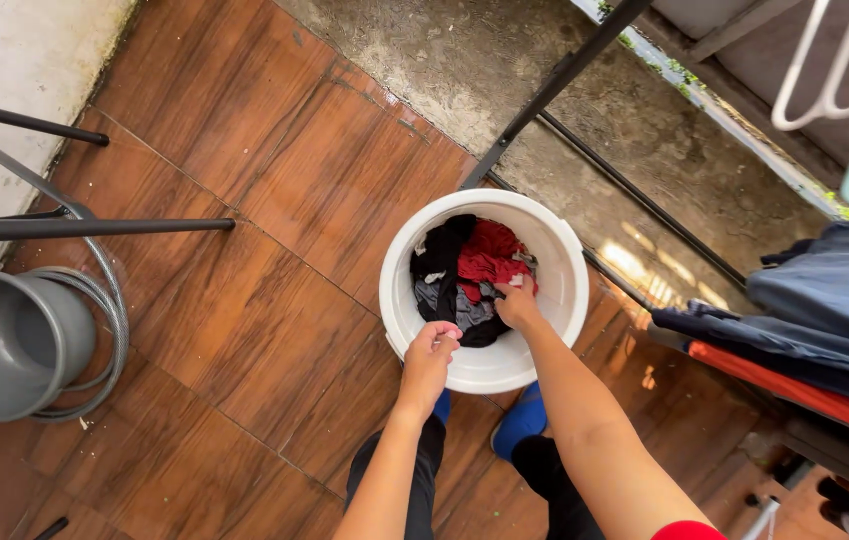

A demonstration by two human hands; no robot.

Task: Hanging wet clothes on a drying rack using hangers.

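Currently gripping white bucket (484,370) near rim with left hand (431,345), clenched, steadying it on wood floor (244,230). Right hand (517,303) reaching inside, fingers closing on red garment (489,255) atop dark laundry; grasp partly hidden.

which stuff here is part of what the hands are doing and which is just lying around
In use: white bucket, red cloth, dark clothes, left hand, right hand.

Lying about: grey bucket, hose, hanging clothes, hangers.
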